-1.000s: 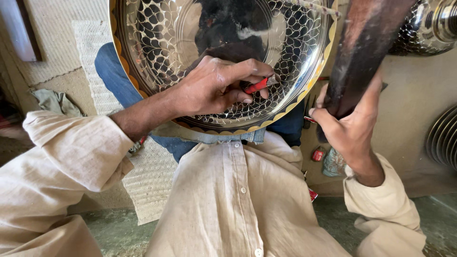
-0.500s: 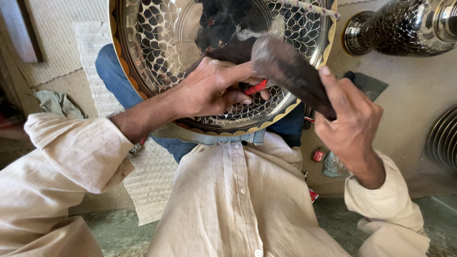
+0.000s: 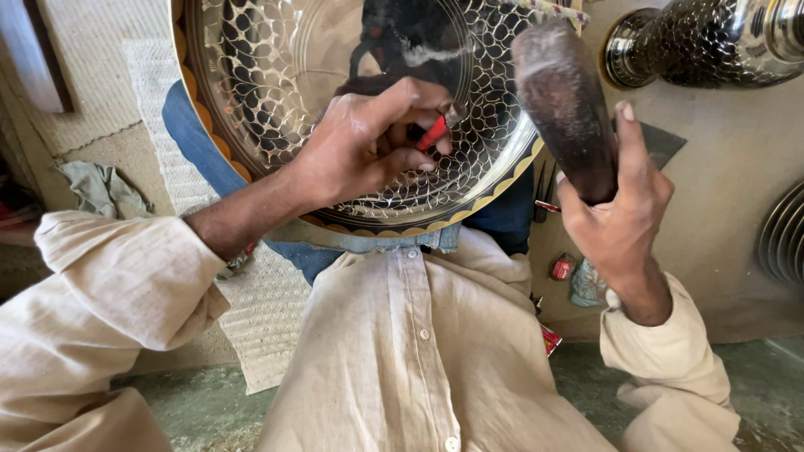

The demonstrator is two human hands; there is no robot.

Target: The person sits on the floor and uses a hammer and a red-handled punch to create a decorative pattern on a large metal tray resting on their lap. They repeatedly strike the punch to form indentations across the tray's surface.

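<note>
A large round shiny metal tray (image 3: 251,92) with a scale-like engraved pattern and a scalloped golden rim leans on my lap. My left hand (image 3: 368,146) rests on its face and grips a small red-handled chisel (image 3: 433,131), its tip against the metal. My right hand (image 3: 624,213) grips a dark wooden mallet (image 3: 563,100), held upright just right of the tray, its head level with the chisel. My cream shirt and blue trousers fill the lower view.
An engraved metal vase (image 3: 712,46) lies at the top right. A ribbed metal piece (image 3: 783,238) shows at the right edge. Small red and pale items (image 3: 563,268) lie by my right side. A woven mat (image 3: 167,159) and grey cloth (image 3: 96,188) lie left.
The mallet swung down from high at the upper right onto the chisel, then drew back to the right and stands upright. My left hand has kept the chisel on the tray.
</note>
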